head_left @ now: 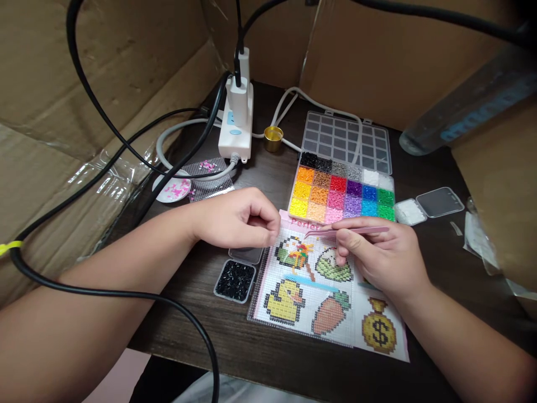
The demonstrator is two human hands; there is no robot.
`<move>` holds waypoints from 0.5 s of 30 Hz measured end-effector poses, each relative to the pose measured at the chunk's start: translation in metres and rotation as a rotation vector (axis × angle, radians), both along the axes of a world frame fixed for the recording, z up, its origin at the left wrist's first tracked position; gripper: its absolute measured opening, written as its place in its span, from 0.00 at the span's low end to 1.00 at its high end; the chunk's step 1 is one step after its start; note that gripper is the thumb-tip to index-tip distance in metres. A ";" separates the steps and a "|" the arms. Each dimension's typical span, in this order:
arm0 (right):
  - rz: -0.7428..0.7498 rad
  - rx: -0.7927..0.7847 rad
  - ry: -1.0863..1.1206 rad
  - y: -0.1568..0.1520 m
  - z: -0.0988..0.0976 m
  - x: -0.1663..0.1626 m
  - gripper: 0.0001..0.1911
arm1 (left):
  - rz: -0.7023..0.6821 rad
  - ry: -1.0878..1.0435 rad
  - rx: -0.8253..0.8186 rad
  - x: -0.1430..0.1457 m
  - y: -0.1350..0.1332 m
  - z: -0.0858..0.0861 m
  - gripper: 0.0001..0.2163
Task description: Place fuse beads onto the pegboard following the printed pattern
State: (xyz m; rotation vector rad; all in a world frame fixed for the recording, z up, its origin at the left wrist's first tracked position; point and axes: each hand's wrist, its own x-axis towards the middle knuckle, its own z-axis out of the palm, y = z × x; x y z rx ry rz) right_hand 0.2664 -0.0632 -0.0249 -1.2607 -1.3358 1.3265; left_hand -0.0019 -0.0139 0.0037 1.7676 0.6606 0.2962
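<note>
In the head view, the left hand [239, 218] is resting at the upper left corner of the pegboard [308, 302], with thumb and curled fingertips pressed together; whether a bead is between them cannot be told. The right hand [380, 260] is pinching the pink tweezers [356, 230] between thumb and forefinger, with the tip pointing left over the pegboard's top designs, near the bead box [342, 193].

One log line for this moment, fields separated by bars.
left hand: at pegboard corner | right hand: holds tweezers | tip: over pegboard | bead box: open
</note>
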 end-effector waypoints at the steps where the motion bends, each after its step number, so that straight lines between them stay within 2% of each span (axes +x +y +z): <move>1: 0.005 -0.004 -0.012 0.001 0.000 0.000 0.06 | -0.001 0.000 0.002 0.000 0.000 0.000 0.07; 15: -0.051 -0.012 -0.069 0.002 0.002 -0.006 0.13 | 0.010 0.019 -0.030 0.000 -0.001 -0.001 0.06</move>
